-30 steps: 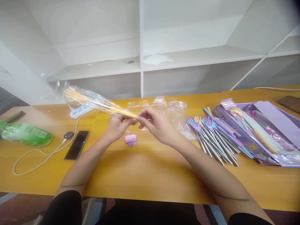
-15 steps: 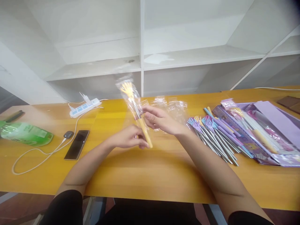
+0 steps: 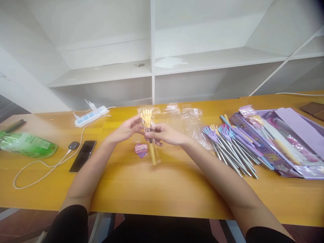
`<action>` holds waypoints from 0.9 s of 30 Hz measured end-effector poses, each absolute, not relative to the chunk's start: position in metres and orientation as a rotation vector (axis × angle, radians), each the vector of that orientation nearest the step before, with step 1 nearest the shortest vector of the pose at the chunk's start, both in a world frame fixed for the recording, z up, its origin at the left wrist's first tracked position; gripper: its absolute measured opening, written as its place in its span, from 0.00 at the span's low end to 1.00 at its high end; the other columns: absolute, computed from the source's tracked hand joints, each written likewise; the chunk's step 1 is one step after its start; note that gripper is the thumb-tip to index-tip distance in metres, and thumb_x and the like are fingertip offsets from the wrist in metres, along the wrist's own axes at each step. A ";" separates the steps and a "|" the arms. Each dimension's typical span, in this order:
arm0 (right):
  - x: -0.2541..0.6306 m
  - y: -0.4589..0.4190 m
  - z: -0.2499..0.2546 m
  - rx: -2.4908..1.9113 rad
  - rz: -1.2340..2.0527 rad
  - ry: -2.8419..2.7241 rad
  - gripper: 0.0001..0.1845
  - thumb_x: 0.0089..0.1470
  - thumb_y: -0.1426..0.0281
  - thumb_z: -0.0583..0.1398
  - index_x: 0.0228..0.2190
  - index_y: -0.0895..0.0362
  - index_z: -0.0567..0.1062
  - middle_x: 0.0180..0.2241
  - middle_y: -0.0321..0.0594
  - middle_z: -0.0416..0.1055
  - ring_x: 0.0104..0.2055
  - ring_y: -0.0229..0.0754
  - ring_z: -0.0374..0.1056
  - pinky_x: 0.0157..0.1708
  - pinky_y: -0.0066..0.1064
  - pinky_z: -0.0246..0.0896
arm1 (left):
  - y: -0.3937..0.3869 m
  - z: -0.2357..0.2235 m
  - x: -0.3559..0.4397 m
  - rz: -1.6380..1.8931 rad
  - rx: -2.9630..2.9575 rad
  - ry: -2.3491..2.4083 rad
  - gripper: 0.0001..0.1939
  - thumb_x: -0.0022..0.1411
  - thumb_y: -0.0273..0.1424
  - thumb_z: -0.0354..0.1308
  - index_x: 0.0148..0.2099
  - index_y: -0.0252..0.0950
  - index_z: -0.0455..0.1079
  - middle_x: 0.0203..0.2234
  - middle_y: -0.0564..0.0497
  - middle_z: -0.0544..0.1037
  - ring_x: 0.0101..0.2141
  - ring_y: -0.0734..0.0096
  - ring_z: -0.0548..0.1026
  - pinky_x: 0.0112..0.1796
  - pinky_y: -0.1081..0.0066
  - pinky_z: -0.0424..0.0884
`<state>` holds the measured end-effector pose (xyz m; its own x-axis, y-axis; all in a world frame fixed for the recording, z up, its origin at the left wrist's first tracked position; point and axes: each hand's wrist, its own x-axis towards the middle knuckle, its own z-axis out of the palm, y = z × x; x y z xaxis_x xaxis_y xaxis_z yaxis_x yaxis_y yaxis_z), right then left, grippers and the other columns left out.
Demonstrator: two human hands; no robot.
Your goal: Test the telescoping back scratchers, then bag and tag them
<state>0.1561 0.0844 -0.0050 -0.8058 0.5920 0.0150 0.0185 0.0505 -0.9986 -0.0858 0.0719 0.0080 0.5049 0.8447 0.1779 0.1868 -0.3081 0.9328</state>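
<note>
A yellow back scratcher (image 3: pixel 146 118) with a hand-shaped head stands nearly upright in a clear plastic bag (image 3: pixel 157 158), its yellow handle downward. My right hand (image 3: pixel 165 134) is closed on the bagged back scratcher around its middle, thumb in front. Beside the scratcher's head, my left hand (image 3: pixel 128 129) has its fingers slightly bent and apart at the bag's left edge; whether they touch the plastic I cannot tell. Below the left hand, a small stack of pink and purple cards (image 3: pixel 141 150) lies on the table.
Clear bags (image 3: pixel 191 121) lie behind my right hand. To the right are loose back scratchers (image 3: pixel 233 148) and a purple box (image 3: pixel 286 135) with bagged ones. On the left are a phone (image 3: pixel 83 157), a power strip (image 3: pixel 91 116), a cable and a green bottle (image 3: pixel 27 144).
My left hand has let go of the handle's lower end and moved up beside the head. The bagged scratcher is lower and more upright. The card stack has come into view.
</note>
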 end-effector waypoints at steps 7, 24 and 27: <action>0.142 0.078 -0.018 -0.545 1.959 -1.975 0.25 0.62 0.48 0.69 0.35 0.60 0.80 0.28 0.35 0.77 0.24 0.31 0.66 0.24 0.25 0.63 | 0.072 0.018 -0.095 1.415 1.857 0.976 0.36 0.65 0.40 0.73 0.72 0.49 0.68 0.45 0.46 0.80 0.44 0.64 0.82 0.43 0.68 0.83; 0.145 0.087 -0.032 -0.424 2.135 -2.083 0.23 0.67 0.53 0.66 0.48 0.61 0.81 0.50 0.49 0.82 0.30 0.30 0.68 0.31 0.25 0.70 | 0.073 0.014 -0.096 1.160 1.805 1.115 0.19 0.65 0.35 0.71 0.56 0.37 0.82 0.53 0.41 0.84 0.48 0.64 0.84 0.48 0.69 0.82; 0.152 0.095 -0.039 -0.270 2.240 -2.130 0.26 0.63 0.56 0.69 0.57 0.59 0.78 0.56 0.50 0.79 0.38 0.34 0.74 0.38 0.27 0.73 | 0.072 0.014 -0.091 1.180 1.774 1.104 0.17 0.64 0.36 0.72 0.53 0.36 0.83 0.47 0.43 0.85 0.39 0.70 0.83 0.40 0.73 0.82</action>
<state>0.1521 0.0955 -0.0386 -0.9842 0.1473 -0.0988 0.0913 -0.0569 -0.9942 -0.0906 0.0715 0.0136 0.2121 0.9232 0.3205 0.2587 -0.3693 0.8926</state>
